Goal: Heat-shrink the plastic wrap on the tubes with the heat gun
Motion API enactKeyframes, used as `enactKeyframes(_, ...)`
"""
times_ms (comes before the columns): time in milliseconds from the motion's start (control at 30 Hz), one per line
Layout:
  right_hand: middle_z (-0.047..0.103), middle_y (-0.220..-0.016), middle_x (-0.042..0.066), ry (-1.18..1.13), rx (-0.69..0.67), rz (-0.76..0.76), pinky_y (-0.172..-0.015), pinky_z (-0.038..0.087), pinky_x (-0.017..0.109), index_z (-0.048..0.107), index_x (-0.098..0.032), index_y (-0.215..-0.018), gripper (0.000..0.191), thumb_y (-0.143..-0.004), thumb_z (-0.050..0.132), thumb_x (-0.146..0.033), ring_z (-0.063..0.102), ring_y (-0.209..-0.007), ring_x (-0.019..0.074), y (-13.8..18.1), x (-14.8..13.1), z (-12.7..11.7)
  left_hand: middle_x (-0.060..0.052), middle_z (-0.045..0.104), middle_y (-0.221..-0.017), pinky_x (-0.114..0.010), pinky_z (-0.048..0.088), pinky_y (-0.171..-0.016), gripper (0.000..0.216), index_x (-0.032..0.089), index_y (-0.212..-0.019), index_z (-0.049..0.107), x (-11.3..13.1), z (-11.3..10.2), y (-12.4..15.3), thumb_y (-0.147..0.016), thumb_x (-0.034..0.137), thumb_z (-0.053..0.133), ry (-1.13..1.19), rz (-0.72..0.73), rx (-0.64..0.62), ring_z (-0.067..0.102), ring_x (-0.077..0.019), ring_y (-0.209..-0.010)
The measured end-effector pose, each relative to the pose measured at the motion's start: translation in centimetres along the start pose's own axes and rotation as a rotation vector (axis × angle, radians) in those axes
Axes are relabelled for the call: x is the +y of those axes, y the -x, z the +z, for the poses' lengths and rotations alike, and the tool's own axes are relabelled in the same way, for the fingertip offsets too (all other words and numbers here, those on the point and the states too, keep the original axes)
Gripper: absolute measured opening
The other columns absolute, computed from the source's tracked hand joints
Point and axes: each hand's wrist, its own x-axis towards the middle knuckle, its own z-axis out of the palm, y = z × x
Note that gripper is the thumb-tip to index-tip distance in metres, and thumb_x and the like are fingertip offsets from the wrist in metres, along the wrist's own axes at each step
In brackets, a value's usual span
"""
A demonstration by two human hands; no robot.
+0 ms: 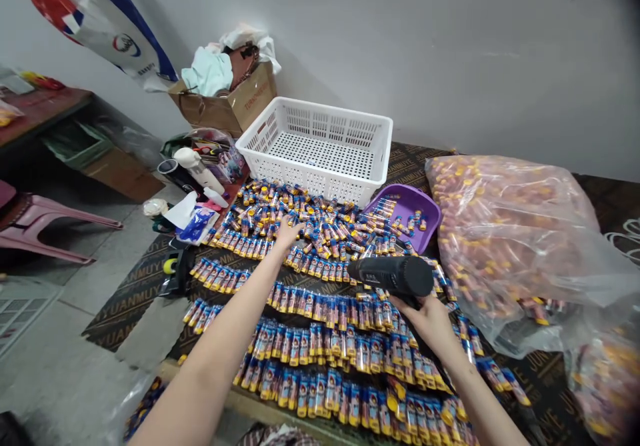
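Observation:
My left hand [287,234] reaches into a loose heap of small tubes [330,229] with blue and yellow ends and printed wrappers. Its fingers close around one small tube [293,220], partly hidden among the others. A black hair dryer [390,274] is in my right hand [431,323], which grips it from below. The dryer lies level over the tubes, its narrower end toward the left. Below it, several curved rows of upright-looking tubes [320,346] stretch across the dark printed board, close to my forearms.
Behind the heap stands a white plastic basket [320,176]. A purple scoop [425,233] holds some tubes. Large clear bags [515,219] full of tubes fill the right side. At the left are a white bottle [200,169], a dark cup [177,176] and a cardboard box [250,103].

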Motion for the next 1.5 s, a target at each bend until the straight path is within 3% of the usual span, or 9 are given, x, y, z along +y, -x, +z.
enactKeyframes(133, 0.071, -0.087, 0.009, -0.112, -0.083, -0.104, -0.07, 0.048, 0.035, 0.071, -0.011, -0.089, 0.04, -0.069, 0.06, -0.044, 0.064, -0.082, 0.0296, -2.2, -2.2, 1.4, -0.015, 0.047, -0.129, -0.034, 0.039, -0.095, 0.063, 0.016, -0.128, 0.039, -2.7, -6.3, 2.2, -0.072, 0.036, 0.06, 0.039, -0.04, 0.152, 0.047, -0.0228, -0.116)
enactKeyframes(333, 0.071, -0.08, 0.009, -0.031, 0.014, -0.174, -0.065, 0.046, 0.033, 0.07, -0.011, -0.091, 0.042, -0.07, 0.059, -0.045, 0.063, -0.078, 0.0283, -5.9, -5.5, 4.2, -0.01, 0.058, -0.106, -0.035, 0.044, -0.09, 0.053, 0.016, -0.118, 0.048, -8.1, -13.3, 6.1, -0.069, 0.032, 0.061, 0.078, -0.033, 0.274, 0.058, -0.0193, -0.099)
enactKeyframes(500, 0.071, -0.081, 0.012, 0.014, 0.035, -0.25, -0.062, 0.044, 0.032, 0.07, -0.009, -0.087, 0.042, -0.071, 0.057, -0.046, 0.063, -0.072, 0.027, -7.7, -8.4, 5.1, -0.01, 0.062, -0.099, -0.037, 0.046, -0.087, 0.046, 0.016, -0.109, 0.054, -11.1, -16.4, 8.1, -0.066, 0.032, 0.063, 0.11, -0.055, 0.334, 0.06, -0.0207, -0.095)
enactKeyframes(667, 0.07, -0.077, 0.009, 0.075, -0.083, -0.316, -0.063, 0.044, 0.03, 0.069, -0.012, -0.085, 0.033, -0.073, 0.056, -0.04, 0.063, -0.075, 0.0261, -6.1, -10.4, 5.2, -0.008, 0.064, -0.093, -0.035, 0.047, -0.088, 0.038, 0.015, -0.101, 0.057, -12.8, -16.9, 8.8, -0.065, 0.029, 0.062, 0.118, -0.029, 0.307, 0.061, -0.0197, -0.093)
enactKeyframes(800, 0.067, -0.065, 0.006, 0.19, -0.156, -0.278, -0.057, 0.042, 0.029, 0.068, -0.013, -0.077, 0.033, -0.074, 0.053, -0.043, 0.061, -0.064, 0.0237, -4.2, -10.1, 4.7, -0.008, 0.066, -0.095, -0.034, 0.047, -0.087, 0.029, 0.015, -0.094, 0.06, -12.4, -15.9, 8.8, -0.068, 0.028, 0.06, 0.012, 0.011, 0.26, 0.062, -0.0194, -0.09)
enactKeyframes(900, 0.065, -0.061, 0.005, 0.257, -0.153, -0.219, -0.05, 0.038, 0.027, 0.067, -0.013, -0.076, 0.037, -0.074, 0.053, -0.047, 0.057, -0.055, 0.0217, -3.0, -8.0, 3.2, -0.007, 0.066, -0.098, -0.033, 0.046, -0.087, 0.027, 0.016, -0.096, 0.061, -10.6, -13.7, 8.5, -0.073, 0.028, 0.056, -0.172, 0.079, 0.188, 0.061, -0.0198, -0.092)
enactKeyframes(1133, 0.065, -0.06, 0.008, 0.419, -0.004, -0.064, -0.049, 0.038, 0.028, 0.068, -0.014, -0.078, 0.045, -0.073, 0.052, -0.056, 0.06, -0.055, 0.0248, -0.9, -1.1, -2.0, -0.009, 0.062, -0.111, -0.026, 0.044, -0.086, 0.031, 0.016, -0.107, 0.059, -6.0, -3.6, 5.3, -0.079, 0.028, 0.053, -0.73, 0.135, -0.238, 0.057, -0.0195, -0.101)
enactKeyframes(1300, 0.07, -0.072, 0.011, 0.344, 0.011, -0.011, -0.059, 0.044, 0.032, 0.069, -0.014, -0.085, 0.045, -0.072, 0.054, -0.054, 0.063, -0.069, 0.0298, -0.6, -0.7, -2.1, -0.019, 0.058, -0.107, -0.034, 0.043, -0.085, 0.028, 0.01, -0.107, 0.055, -5.4, 1.1, 3.6, -0.081, 0.019, 0.048, -0.89, 0.096, -0.199, 0.054, -0.0267, -0.104)
enactKeyframes(1500, 0.071, -0.086, 0.01, 0.026, -0.102, -0.075, -0.069, 0.047, 0.034, 0.07, -0.012, -0.087, 0.039, -0.071, 0.056, -0.044, 0.063, -0.082, 0.03, -1.3, -3.6, 1.6, -0.021, 0.052, -0.109, -0.036, 0.044, -0.078, 0.061, 0.014, -0.128, 0.035, -6.4, 3.4, 3.1, -0.073, 0.021, 0.06, -1.05, 0.113, -0.093, 0.051, -0.0316, -0.104)
